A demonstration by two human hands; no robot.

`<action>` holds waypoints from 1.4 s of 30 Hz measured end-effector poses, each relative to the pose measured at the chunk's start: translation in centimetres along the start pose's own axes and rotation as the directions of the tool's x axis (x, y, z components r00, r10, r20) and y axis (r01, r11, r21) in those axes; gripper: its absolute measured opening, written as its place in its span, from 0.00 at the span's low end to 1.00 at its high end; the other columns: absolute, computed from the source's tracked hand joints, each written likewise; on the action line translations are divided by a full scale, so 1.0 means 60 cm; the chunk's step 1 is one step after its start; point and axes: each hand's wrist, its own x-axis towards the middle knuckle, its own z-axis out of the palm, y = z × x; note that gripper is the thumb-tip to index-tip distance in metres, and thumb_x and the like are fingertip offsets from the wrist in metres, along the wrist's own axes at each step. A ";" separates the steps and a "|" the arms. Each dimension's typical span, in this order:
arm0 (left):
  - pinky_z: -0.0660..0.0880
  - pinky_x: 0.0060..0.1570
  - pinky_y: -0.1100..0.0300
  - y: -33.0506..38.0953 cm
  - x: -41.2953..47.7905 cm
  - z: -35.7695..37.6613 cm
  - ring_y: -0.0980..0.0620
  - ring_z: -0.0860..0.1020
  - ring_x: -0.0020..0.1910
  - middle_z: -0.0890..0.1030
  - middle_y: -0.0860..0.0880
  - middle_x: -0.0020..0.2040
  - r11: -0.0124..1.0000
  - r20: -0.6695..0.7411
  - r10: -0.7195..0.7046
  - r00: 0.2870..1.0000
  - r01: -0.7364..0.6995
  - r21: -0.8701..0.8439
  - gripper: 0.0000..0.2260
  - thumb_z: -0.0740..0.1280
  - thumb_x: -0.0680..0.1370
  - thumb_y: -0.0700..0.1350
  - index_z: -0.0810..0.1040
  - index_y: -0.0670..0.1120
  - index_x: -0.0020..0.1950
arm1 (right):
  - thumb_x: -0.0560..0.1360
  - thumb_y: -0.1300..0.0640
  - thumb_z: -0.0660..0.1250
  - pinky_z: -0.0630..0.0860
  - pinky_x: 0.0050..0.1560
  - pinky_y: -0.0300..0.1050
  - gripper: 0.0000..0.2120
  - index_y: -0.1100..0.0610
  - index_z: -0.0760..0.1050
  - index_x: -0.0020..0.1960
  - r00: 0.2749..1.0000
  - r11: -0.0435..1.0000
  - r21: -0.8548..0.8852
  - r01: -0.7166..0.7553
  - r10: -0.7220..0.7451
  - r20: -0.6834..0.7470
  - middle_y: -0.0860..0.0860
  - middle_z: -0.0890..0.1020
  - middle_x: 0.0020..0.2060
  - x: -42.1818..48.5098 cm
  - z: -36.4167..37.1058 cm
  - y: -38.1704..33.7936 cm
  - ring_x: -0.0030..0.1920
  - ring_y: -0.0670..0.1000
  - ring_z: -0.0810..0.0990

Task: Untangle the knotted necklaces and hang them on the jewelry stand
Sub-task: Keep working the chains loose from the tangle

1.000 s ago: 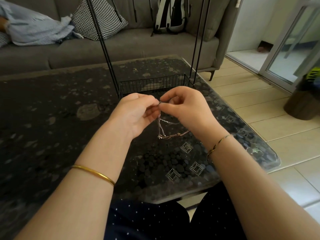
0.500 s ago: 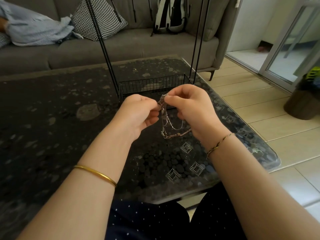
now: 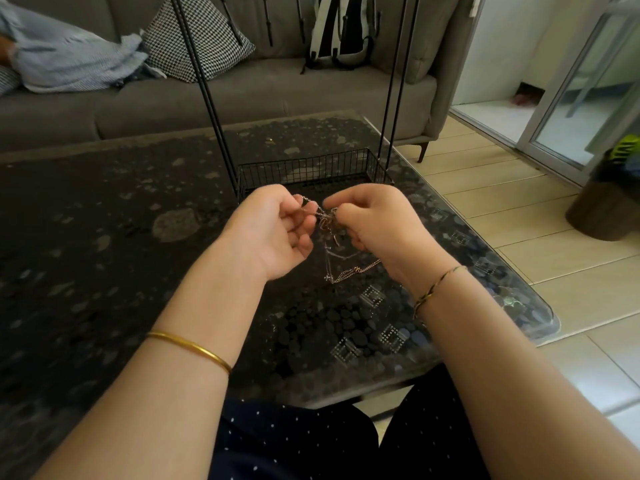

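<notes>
Where the grey fabric sofa (image 3: 263, 98) runs behind the far edge of the table, a crumpled pale blue striped cloth (image 3: 69, 57) lies at its left end, a black-and-white houndstooth cushion (image 3: 194, 39) leans beside that, and a white-and-black backpack (image 3: 339, 29) stands further right. The dark glass-topped table with a pebble pattern (image 3: 104, 237) fills the left and middle of the view. A thin gold bangle (image 3: 190, 348) circles the left forearm, and the left hand (image 3: 273, 230), fingers curled, pinches a strand of the knotted silver and rose-gold chain necklaces (image 3: 329, 221) between thumb and forefinger. The tangle is held in the air between the two hands, above the table near its right edge, with loose loops dangling below the knot. Just behind the hands, toward the table's far right corner, stands the black wire jewelry stand (image 3: 311, 171), a mesh basket base with thin upright rods. The right hand (image 3: 377, 223), also curled, grips the knot at its fingertips, and a braided gold-and-dark cord bracelet (image 3: 436, 287) sits on its wrist. Pale floor tiles (image 3: 519, 220) lie beyond the table's right edge.
</notes>
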 end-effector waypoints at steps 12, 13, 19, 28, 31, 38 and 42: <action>0.63 0.27 0.63 -0.009 0.005 0.007 0.57 0.64 0.25 0.66 0.55 0.22 0.846 0.035 0.098 0.995 -0.102 0.524 0.08 0.62 0.76 0.39 0.79 0.43 0.50 | 0.75 0.63 0.66 0.76 0.42 0.40 0.03 0.56 0.76 0.45 0.992 0.973 0.231 0.004 0.026 -0.127 0.53 0.80 0.42 0.002 -0.003 0.002 0.42 0.48 0.79; 0.62 0.26 0.63 -0.009 0.006 0.007 0.57 0.63 0.24 0.65 0.55 0.21 0.838 0.031 0.093 0.995 -0.095 0.537 0.07 0.62 0.77 0.41 0.79 0.43 0.51 | 0.75 0.63 0.66 0.76 0.44 0.40 0.03 0.56 0.76 0.45 0.990 0.965 0.264 -0.004 0.041 -0.137 0.54 0.81 0.44 0.003 -0.003 0.002 0.45 0.49 0.79; 0.63 0.27 0.62 -0.008 0.015 0.002 0.56 0.65 0.22 0.66 0.54 0.21 0.916 -0.035 0.056 0.998 -0.037 0.400 0.14 0.55 0.82 0.47 0.76 0.45 0.43 | 0.76 0.64 0.64 0.79 0.45 0.44 0.04 0.57 0.75 0.45 0.987 0.936 0.346 -0.069 0.114 -0.112 0.54 0.81 0.42 0.002 -0.004 0.001 0.41 0.49 0.82; 0.78 0.38 0.61 -0.002 0.009 0.003 0.55 0.81 0.34 0.80 0.49 0.27 0.972 -0.049 0.038 0.998 -0.049 -0.230 0.09 0.57 0.81 0.37 0.76 0.41 0.45 | 0.78 0.66 0.59 0.80 0.47 0.49 0.04 0.59 0.70 0.45 0.954 0.516 0.824 -0.233 0.286 0.090 0.55 0.75 0.40 0.006 -0.010 -0.007 0.41 0.53 0.79; 0.79 0.39 0.62 -0.005 0.007 0.007 0.55 0.82 0.34 0.82 0.48 0.32 0.951 0.020 0.010 1.000 -0.003 -0.310 0.11 0.56 0.82 0.37 0.77 0.41 0.51 | 0.77 0.69 0.56 0.79 0.45 0.50 0.08 0.61 0.72 0.51 0.932 0.297 0.919 -0.261 0.326 0.160 0.58 0.73 0.43 0.007 -0.010 -0.010 0.43 0.55 0.78; 0.73 0.34 0.64 -0.009 0.017 0.009 0.61 0.70 0.22 0.85 0.51 0.37 0.986 -0.015 0.135 0.991 -0.136 -0.094 0.07 0.59 0.81 0.40 0.77 0.44 0.52 | 0.73 0.75 0.50 0.75 0.38 0.42 0.16 0.62 0.73 0.46 0.908 0.431 0.838 -0.336 0.386 0.166 0.57 0.69 0.42 0.007 -0.009 -0.009 0.37 0.51 0.70; 0.73 0.35 0.64 -0.010 0.012 0.008 0.60 0.64 0.19 0.85 0.51 0.38 0.991 0.009 0.126 0.992 -0.126 -0.041 0.07 0.60 0.81 0.43 0.77 0.44 0.51 | 0.75 0.71 0.49 0.69 0.32 0.39 0.14 0.63 0.73 0.46 0.871 0.432 0.776 -0.460 0.388 0.300 0.54 0.69 0.33 0.005 -0.007 -0.006 0.30 0.46 0.67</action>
